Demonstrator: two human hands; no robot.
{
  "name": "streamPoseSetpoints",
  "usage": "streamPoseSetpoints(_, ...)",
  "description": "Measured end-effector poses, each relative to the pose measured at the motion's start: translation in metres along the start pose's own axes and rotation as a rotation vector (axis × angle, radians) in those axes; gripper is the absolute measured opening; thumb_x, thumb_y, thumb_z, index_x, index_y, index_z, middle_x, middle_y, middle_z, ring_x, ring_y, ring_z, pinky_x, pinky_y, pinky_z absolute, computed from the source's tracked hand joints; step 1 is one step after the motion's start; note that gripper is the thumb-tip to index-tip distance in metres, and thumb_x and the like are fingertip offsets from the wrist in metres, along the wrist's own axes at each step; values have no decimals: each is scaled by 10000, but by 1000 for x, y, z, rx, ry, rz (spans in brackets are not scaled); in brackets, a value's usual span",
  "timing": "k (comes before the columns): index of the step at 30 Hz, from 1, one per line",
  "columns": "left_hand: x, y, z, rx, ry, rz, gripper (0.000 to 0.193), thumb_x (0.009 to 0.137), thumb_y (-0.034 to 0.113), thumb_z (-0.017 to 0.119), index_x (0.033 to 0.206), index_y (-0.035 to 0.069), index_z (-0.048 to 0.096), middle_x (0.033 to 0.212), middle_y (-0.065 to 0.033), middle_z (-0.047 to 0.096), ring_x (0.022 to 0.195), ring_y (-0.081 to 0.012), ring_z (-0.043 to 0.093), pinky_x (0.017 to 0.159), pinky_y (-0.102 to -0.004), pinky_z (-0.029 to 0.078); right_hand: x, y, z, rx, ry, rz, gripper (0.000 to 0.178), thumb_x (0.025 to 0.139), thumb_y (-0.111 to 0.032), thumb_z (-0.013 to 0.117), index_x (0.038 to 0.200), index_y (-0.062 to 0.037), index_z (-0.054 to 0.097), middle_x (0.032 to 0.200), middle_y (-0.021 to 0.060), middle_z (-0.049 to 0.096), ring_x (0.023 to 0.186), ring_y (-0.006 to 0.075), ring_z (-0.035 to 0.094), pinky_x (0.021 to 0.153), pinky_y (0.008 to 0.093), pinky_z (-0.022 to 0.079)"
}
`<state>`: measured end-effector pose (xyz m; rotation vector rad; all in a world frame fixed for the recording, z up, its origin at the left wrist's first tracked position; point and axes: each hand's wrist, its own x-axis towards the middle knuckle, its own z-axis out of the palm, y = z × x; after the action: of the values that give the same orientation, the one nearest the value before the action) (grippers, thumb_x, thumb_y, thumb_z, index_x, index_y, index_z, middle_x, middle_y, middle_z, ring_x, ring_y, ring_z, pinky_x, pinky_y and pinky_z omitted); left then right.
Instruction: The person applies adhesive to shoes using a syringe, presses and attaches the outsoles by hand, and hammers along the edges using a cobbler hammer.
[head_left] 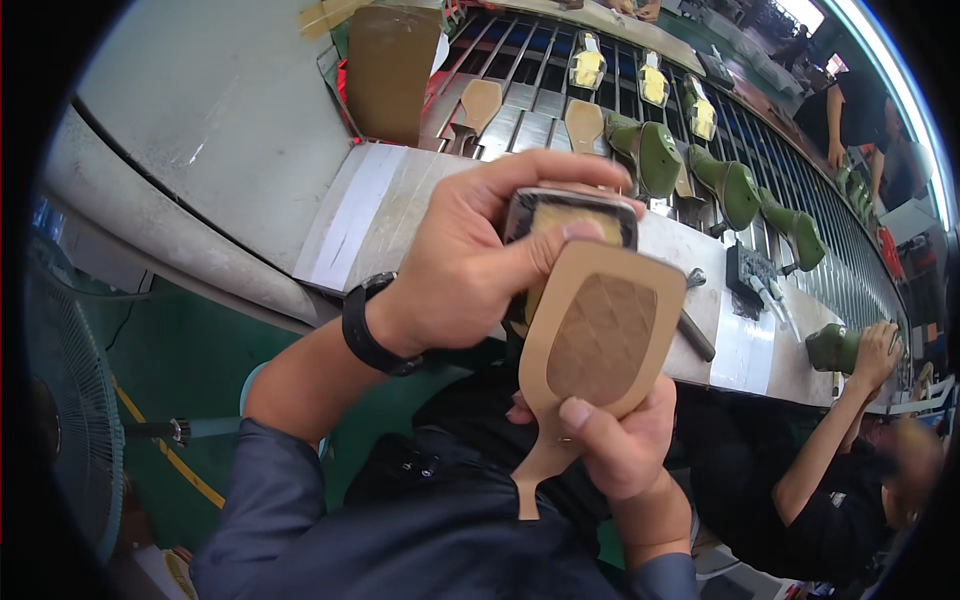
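Note:
In front of my chest, my left hand is closed around a dark-edged, shoe-like piece with a yellowish face. Its thumb lies across that face, and much of the piece is hidden. My right hand grips a tan shoe sole near its narrow waist, thumb on top. The sole's wide forefoot, with a brown textured patch, points up and overlaps the lower part of the dark-edged piece. Whether the two touch cannot be made out. The sole's thin end hangs down to the left.
Beyond the worktable, a rod conveyor carries tan soles, green shoe lasts and yellow-bottomed shoes. A dark-handled tool and black box lie right. A co-worker's hand holds a green last. A fan stands left.

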<state>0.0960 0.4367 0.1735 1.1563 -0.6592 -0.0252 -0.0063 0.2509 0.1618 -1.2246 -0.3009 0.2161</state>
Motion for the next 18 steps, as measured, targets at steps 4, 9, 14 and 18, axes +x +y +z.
streamPoseSetpoints(4, -11, 3, 2, 58, -62, 8, 482, 1062, 321, 606, 1372, -40, 532, 1299, -283, 664, 1185, -357, 690, 1014, -475, 574, 6, 3, -3, 38, -18, 63, 275, 1044, -128, 594, 1099, 116, 709, 942, 189, 771, 827, 200, 755, 716, 307, 616)
streamPoseSetpoints(9, -17, 13, -1, -18, -105, -29, 1057, 880, 875, 383, 1346, -61, 539, 1327, -315, 638, 1221, -369, 662, 1028, -514, 552, 6, 3, 2, -61, -15, 34, 330, 1073, -194, 591, 1107, 105, 726, 920, 166, 780, 803, 182, 750, 712, 296, 608)
streamPoseSetpoints(14, -25, 6, -5, -62, -80, -21, 973, 738, 646, 870, 1334, -51, 546, 1309, -310, 642, 1199, -375, 672, 1013, -523, 561, 7, 2, 9, -79, 23, 31, 407, 1059, -279, 615, 1149, 109, 701, 1012, 169, 762, 880, 205, 744, 776, 321, 609)
streamPoseSetpoints(18, -25, 3, -8, -77, -95, 27, 868, 758, 527, 896, 1315, -40, 546, 1297, -316, 639, 1183, -375, 677, 998, -520, 568, 9, 1, 11, -39, 4, 11, 321, 1073, -186, 595, 1110, 100, 734, 889, 144, 782, 793, 164, 744, 717, 287, 603)
